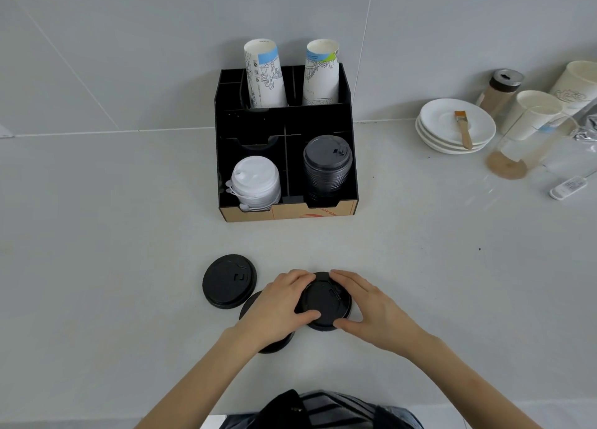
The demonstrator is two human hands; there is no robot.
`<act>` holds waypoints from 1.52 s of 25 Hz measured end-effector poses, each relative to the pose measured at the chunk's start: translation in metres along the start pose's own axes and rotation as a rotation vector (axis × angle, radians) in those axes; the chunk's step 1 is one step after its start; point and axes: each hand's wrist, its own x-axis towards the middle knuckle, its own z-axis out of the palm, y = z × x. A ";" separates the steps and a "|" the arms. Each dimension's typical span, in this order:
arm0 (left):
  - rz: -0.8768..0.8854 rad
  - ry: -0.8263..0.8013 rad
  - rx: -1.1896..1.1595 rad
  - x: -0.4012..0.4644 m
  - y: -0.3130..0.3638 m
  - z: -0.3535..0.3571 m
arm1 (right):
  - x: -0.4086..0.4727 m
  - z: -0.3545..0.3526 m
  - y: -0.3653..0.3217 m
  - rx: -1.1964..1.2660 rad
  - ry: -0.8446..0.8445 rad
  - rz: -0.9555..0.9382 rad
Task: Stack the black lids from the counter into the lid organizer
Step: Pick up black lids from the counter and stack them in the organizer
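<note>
Near the worktop's front edge, left hand (280, 302) and right hand (371, 302) together grip a black lid (324, 301) by its rim; it looks light, thin, slightly flexible plastic.

Looks like a café or drinks-prep corner: pale tabletop (97, 234) against a tiled wall, w/ a black lid organizer (350, 157) holding stacks of white lids (255, 183) and black lids (327, 166) in front, printed paper cups (265, 73) behind. Off to the right: stacked white saucers (452, 128) w/ a small brush (463, 131), more paper cups (533, 115), a powder shaker (500, 89)
</note>
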 end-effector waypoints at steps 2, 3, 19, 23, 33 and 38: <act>-0.004 0.008 0.013 0.001 -0.001 0.000 | 0.002 0.001 -0.001 0.014 0.062 0.026; -0.006 0.012 0.022 0.002 -0.002 0.000 | 0.004 0.001 -0.002 0.019 0.093 0.041; -0.019 0.084 0.041 0.007 -0.002 -0.006 | 0.013 0.003 -0.003 0.004 0.195 0.052; 0.001 0.177 -0.050 0.009 0.001 -0.021 | 0.019 -0.010 -0.005 0.029 0.254 0.047; 0.081 0.341 -0.134 0.023 0.007 -0.060 | 0.042 -0.054 -0.021 0.011 0.336 -0.042; 0.102 0.362 -0.135 0.037 0.008 -0.081 | 0.059 -0.072 -0.025 -0.026 0.379 -0.058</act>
